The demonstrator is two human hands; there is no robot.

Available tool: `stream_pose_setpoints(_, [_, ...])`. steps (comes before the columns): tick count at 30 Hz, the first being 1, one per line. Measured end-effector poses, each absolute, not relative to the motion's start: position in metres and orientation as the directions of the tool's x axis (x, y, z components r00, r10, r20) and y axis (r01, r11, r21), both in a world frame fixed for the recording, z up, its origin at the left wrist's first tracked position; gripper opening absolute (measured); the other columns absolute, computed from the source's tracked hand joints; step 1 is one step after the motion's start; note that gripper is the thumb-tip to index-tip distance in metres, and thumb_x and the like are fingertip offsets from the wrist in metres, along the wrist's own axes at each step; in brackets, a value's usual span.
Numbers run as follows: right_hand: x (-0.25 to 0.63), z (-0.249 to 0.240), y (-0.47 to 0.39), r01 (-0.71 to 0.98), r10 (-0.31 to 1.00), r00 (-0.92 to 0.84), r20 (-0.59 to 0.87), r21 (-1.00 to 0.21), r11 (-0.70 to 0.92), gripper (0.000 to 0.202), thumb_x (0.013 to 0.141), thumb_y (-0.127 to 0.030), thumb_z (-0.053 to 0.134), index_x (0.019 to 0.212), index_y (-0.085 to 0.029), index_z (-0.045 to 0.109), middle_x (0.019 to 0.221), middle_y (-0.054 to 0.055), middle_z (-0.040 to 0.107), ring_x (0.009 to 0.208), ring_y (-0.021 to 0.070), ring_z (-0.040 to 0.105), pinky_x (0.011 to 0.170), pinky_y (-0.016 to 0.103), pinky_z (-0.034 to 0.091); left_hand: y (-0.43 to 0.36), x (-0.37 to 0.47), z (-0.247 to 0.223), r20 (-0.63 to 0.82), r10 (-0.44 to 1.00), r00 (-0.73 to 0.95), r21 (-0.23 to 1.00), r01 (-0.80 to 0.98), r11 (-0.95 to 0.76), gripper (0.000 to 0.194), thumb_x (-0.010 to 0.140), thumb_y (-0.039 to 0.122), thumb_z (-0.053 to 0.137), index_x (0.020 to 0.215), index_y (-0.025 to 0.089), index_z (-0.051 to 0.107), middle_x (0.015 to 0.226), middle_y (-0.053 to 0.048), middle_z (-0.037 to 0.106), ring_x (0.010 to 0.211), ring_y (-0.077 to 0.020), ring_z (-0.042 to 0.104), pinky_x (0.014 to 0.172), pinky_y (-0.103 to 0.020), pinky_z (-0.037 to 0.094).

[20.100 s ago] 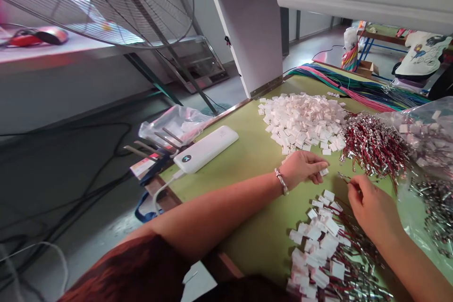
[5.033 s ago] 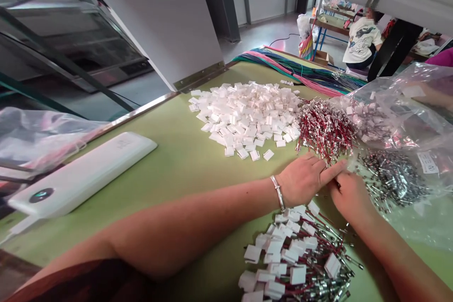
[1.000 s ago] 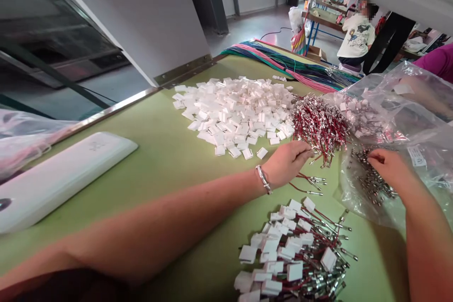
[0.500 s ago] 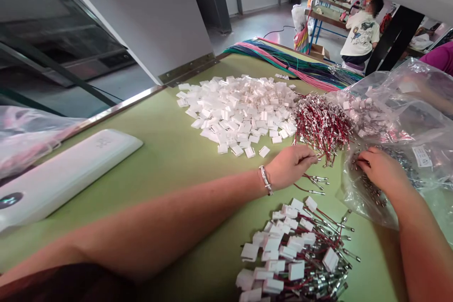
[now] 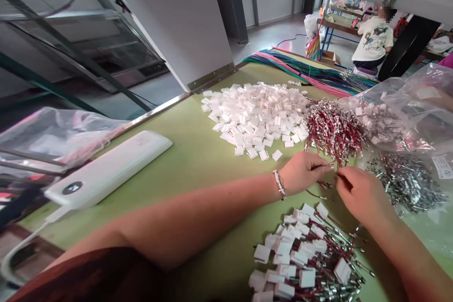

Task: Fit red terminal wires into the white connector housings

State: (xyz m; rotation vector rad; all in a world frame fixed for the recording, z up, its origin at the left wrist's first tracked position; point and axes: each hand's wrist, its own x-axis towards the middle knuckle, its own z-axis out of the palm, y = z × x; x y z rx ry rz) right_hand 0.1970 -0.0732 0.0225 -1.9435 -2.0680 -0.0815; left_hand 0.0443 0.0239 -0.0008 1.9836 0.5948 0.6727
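My left hand (image 5: 303,172), a bracelet at its wrist, pinches the end of a short red wire with a metal terminal (image 5: 330,165). Fingertips of my right hand (image 5: 363,193) are closed just beside that end; what they hold is too small to make out. Below my left hand lie a few loose red wires (image 5: 316,194). Behind my hands is a heap of red wires with metal ends (image 5: 334,127). A pile of white plastic housings (image 5: 260,115) spreads to its left. Nearer me lie white housings fitted with red wires and metal tips (image 5: 304,255).
Small metal parts (image 5: 410,184) lie on clear plastic at the right, near a clear bag (image 5: 396,122). A white power bank (image 5: 113,167) with a cable rests at the left. Long coloured wires (image 5: 300,73) run along the far edge. Another person (image 5: 373,40) sits beyond.
My right hand has come left from the small metal parts to my left hand's fingertips. My left hand still pinches the wire. The camera view has shifted slightly left.
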Motion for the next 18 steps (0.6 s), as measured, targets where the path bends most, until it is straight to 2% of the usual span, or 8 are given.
stream_pose_setpoints(2, [0.191,0.018,-0.074,0.993,0.954,-0.076,0.290,-0.070,0.100,0.025,0.086,-0.022,0.042,0.067,-0.019,0.058,0.061,0.003,0.057,0.054,0.0136,0.050,0.052,0.027,0.030,0.022,0.044,-0.001,0.225,0.620,0.752,0.869,0.134,-0.477,0.024,0.085,0.026,0.051,0.066,0.016,0.063,0.062,0.000,0.058,0.061,-0.0089,0.051,0.059,-0.021,0.043])
stream_pose_setpoints(4, [0.189,0.015,-0.075,0.990,0.945,-0.096,0.313,-0.073,0.124,0.026,0.087,-0.022,0.041,0.067,-0.019,0.058,0.060,0.003,0.057,0.054,0.0138,0.051,0.053,0.027,0.031,0.021,0.043,-0.001,0.208,0.628,0.750,0.879,0.138,-0.456,0.025,0.085,0.026,0.051,0.066,0.016,0.064,0.063,0.000,0.060,0.061,-0.0089,0.053,0.059,-0.021,0.044])
stream_pose_setpoints(8, [0.191,0.016,-0.074,0.958,0.938,-0.040,0.344,-0.253,0.133,0.027,0.089,-0.025,0.042,0.073,-0.020,0.063,0.065,0.003,0.063,0.057,0.0143,0.055,0.056,0.027,0.037,0.021,0.044,0.000,0.141,0.679,0.720,0.932,0.134,-0.336,0.026,0.084,0.029,0.053,0.066,0.015,0.064,0.061,0.000,0.061,0.059,-0.0088,0.054,0.055,-0.020,0.044])
stream_pose_setpoints(13, [0.200,0.022,-0.071,0.856,0.931,0.145,0.334,-0.515,0.051,0.022,0.085,-0.034,0.050,0.087,-0.023,0.068,0.069,0.002,0.068,0.058,0.0150,0.059,0.057,0.028,0.044,0.026,0.044,0.004,0.115,0.733,0.671,0.962,0.109,-0.251,0.029,0.084,0.031,0.054,0.061,0.015,0.062,0.057,0.001,0.059,0.052,-0.0064,0.048,0.050,-0.019,0.040])
stream_pose_setpoints(15, [0.202,0.021,-0.070,0.823,0.926,0.196,0.323,-0.567,0.024,0.022,0.084,-0.036,0.052,0.091,-0.023,0.069,0.071,0.002,0.069,0.059,0.0157,0.060,0.057,0.029,0.046,0.026,0.045,0.003,0.107,0.727,0.678,0.965,0.105,-0.241,0.028,0.083,0.030,0.054,0.061,0.015,0.062,0.056,0.001,0.058,0.050,-0.0058,0.046,0.049,-0.018,0.039])
stream_pose_setpoints(18, [0.202,0.018,-0.069,0.836,0.932,0.129,0.338,-0.543,0.081,0.022,0.085,-0.032,0.050,0.090,-0.023,0.069,0.075,0.003,0.070,0.063,0.0158,0.062,0.060,0.030,0.047,0.026,0.045,0.000,0.104,0.702,0.705,0.962,0.108,-0.251,0.026,0.084,0.030,0.053,0.065,0.014,0.062,0.058,0.001,0.059,0.052,-0.0065,0.047,0.049,-0.018,0.039])
